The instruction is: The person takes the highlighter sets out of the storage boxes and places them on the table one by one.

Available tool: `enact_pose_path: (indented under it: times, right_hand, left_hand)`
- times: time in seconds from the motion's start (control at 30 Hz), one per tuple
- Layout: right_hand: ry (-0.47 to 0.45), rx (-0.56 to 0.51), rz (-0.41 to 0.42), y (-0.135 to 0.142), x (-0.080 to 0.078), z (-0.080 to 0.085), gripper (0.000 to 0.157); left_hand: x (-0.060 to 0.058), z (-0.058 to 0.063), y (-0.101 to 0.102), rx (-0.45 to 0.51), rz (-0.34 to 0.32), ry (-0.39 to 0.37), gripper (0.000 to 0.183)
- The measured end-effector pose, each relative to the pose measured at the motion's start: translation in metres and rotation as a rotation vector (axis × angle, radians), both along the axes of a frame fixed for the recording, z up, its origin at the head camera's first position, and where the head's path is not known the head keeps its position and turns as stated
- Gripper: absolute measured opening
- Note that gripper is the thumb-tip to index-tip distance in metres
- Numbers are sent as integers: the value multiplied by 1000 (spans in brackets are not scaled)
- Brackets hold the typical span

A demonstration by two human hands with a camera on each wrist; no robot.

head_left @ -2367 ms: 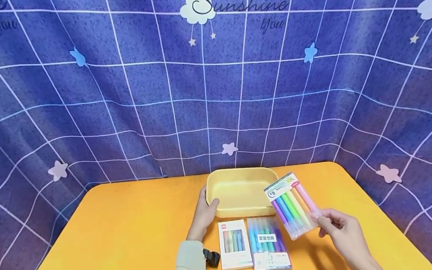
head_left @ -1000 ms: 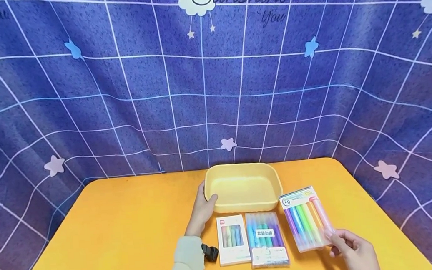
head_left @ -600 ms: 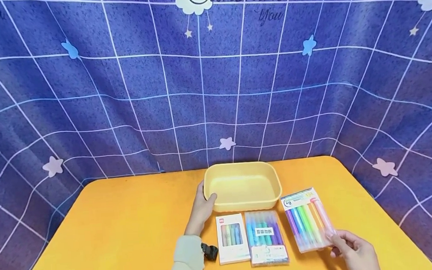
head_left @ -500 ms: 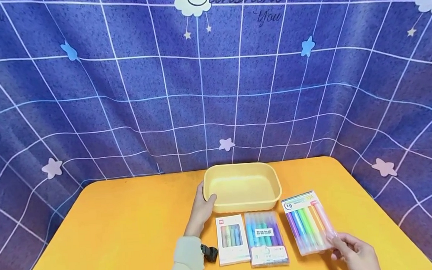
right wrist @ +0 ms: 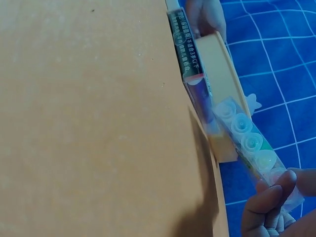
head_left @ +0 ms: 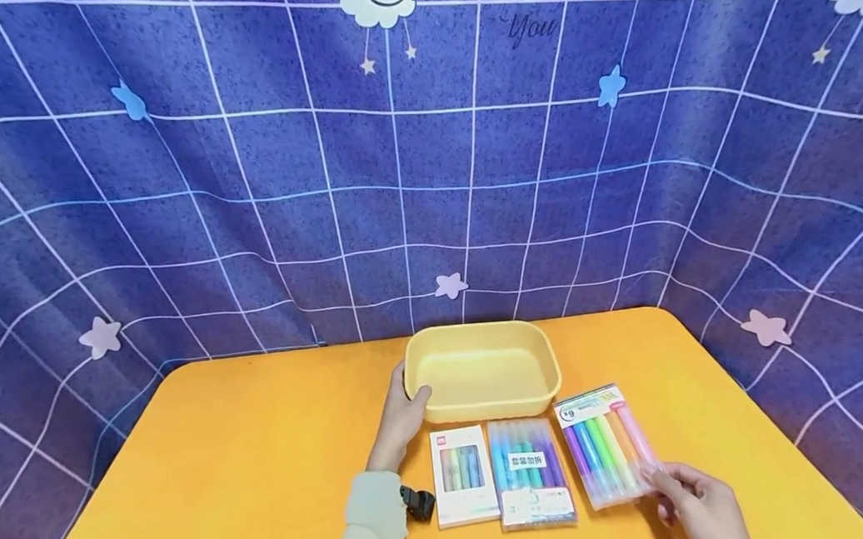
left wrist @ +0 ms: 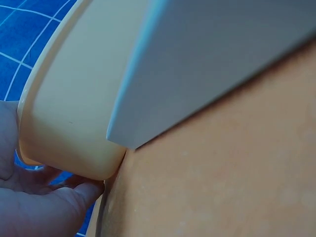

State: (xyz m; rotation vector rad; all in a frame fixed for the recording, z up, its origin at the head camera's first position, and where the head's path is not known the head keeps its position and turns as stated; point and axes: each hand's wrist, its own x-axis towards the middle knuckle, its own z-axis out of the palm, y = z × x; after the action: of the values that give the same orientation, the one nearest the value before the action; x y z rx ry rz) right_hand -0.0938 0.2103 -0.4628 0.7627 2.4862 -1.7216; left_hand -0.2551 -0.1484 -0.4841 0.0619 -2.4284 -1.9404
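Note:
My left hand (head_left: 398, 418) grips the left side of a yellow plastic bin (head_left: 486, 412), thumb over its rim. Between thumb and fingers, my right hand (head_left: 699, 501) pinches the lower right corner of a clear pack of highlighters (head_left: 608, 449) in rainbow colours with a white header. In the right wrist view, the pack's capped near end (right wrist: 252, 142) stands off the table and casts a shadow. A white windowed box of pens (head_left: 464, 476) and a clear pack of blue, green and purple markers (head_left: 530, 473) lie side by side in front of the bin.
The orange table (head_left: 250, 466) reaches back to a blue gridded curtain (head_left: 349, 167). A black wrist device (head_left: 419, 502) on my left arm is close to the white box. In the left wrist view that box (left wrist: 197, 64) hides part of the bin.
The highlighter pack has come down and toward me from near the bin's right corner, then shifted slightly left toward the marker pack. My left hand keeps its grip on the bin.

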Motion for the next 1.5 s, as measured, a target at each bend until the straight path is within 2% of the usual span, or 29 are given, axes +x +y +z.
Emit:
enact_pose_path:
  times: [0.3,0.47,0.73,0.97,1.23,1.5]
  right_hand:
    - [3,-10,-11,-4,-3,-7,38]
    - [-15,-6,-18,-4,-3,-10,40]
    - [-39,42,54,-2,-6,-7,45]
    - [14,71,105,-3,-6,-3,42]
    - [33,160,109,3,-3,-2,43]
    - [10,210,132,7,-3,3,43]
  left_hand:
    - [-2,-2,3,7,-15,15,67]
    - [-2,-1,5,2,-15,-1,68]
    - [-4,2,4,-3,-14,6,68]
    - [-5,3,1,-15,-14,0,68]
    - [-2,1,-1,0,-18,-6,67]
    - [-3,-1,-2,2,-10,-8,67]
